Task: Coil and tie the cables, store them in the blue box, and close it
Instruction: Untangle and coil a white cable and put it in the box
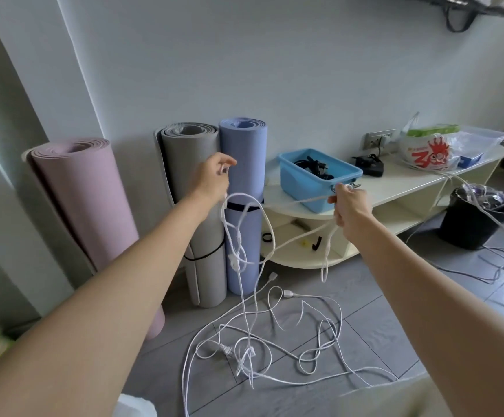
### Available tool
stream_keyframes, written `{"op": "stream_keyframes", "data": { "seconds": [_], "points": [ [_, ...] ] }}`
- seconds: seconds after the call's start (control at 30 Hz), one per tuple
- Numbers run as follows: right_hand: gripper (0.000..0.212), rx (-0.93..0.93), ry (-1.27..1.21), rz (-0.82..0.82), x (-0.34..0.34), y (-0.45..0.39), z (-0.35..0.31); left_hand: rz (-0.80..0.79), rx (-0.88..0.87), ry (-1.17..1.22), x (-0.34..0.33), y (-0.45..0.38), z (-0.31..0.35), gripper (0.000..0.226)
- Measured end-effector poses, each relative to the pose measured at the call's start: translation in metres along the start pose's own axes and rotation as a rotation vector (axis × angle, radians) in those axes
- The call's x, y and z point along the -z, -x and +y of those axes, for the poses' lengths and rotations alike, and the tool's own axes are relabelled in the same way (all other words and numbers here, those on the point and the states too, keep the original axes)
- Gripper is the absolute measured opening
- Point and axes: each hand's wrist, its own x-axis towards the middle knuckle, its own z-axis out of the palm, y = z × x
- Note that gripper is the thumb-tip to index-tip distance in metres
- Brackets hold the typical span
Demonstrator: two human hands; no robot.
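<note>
Head view: nearest, a tangle of white cables (274, 341) lies on the grey tiled floor (365, 326). Above it, the left hand (214, 176) pinches one white strand, raised before the rolled mats (214, 206); the right hand (350, 206) grips the same cable, stretched between them. Just beyond, the open blue box (313, 179) sits on the cream shelf (410, 185), dark cables inside.
</note>
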Motion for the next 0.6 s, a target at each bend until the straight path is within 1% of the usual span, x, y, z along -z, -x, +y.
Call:
{"op": "stream_keyframes", "data": {
  "seconds": [0.03,0.1,0.13,0.17,0.2,0.23,0.27,0.3,0.33,0.37,0.4,0.43,0.47,0.5,0.57,0.6],
  "points": [
    [0.033,-0.003,0.002,0.035,0.004,-0.002,0.001,0.074,0.034,0.126,0.006,-0.002,0.003,0.037],
    [0.037,-0.027,0.007,0.093,0.011,-0.004,0.006,0.237,0.130,0.530,0.018,-0.008,0.010,0.033],
    [0.037,-0.050,-0.009,0.111,0.014,-0.005,0.008,0.315,0.144,0.659,0.025,-0.013,0.012,0.033],
    [0.037,-0.074,-0.033,0.113,0.016,-0.004,0.009,0.364,0.150,0.678,0.031,-0.015,0.011,0.032],
    [0.036,-0.082,-0.054,0.096,0.016,-0.003,0.008,0.386,0.171,0.611,0.035,-0.017,0.008,0.031],
    [0.036,-0.072,-0.064,0.059,0.015,0.000,0.006,0.370,0.218,0.494,0.038,-0.016,0.004,0.030],
    [0.035,-0.051,-0.064,0.008,0.012,0.002,0.001,0.303,0.299,0.330,0.038,-0.016,-0.003,0.026],
    [0.034,-0.024,-0.062,-0.050,0.008,0.005,-0.006,0.180,0.400,0.157,0.037,-0.012,-0.009,0.020],
    [0.033,0.003,-0.061,-0.106,0.003,0.009,-0.014,0.026,0.500,-0.030,0.034,-0.008,-0.015,0.020],
    [0.032,0.032,-0.063,-0.153,-0.003,0.012,-0.023,-0.134,0.588,-0.230,0.032,-0.002,-0.018,0.030],
    [0.031,0.074,-0.064,-0.191,-0.008,0.016,-0.033,-0.280,0.626,-0.444,0.029,0.002,-0.021,0.040],
    [0.030,0.131,-0.061,-0.223,-0.014,0.020,-0.043,-0.386,0.612,-0.605,0.023,0.009,-0.020,0.047],
    [0.030,0.195,-0.054,-0.252,-0.019,0.023,-0.052,-0.451,0.545,-0.671,0.015,0.013,-0.020,0.052],
    [0.031,0.256,-0.047,-0.287,-0.024,0.027,-0.062,-0.494,0.434,-0.641,0.006,0.018,-0.017,0.056],
    [0.032,0.352,-0.048,-0.369,-0.033,0.037,-0.082,-0.585,0.188,-0.509,-0.012,0.025,-0.013,0.060],
    [0.033,0.384,-0.064,-0.400,-0.036,0.042,-0.090,-0.622,0.117,-0.473,-0.020,0.026,-0.012,0.057]
  ]
}}
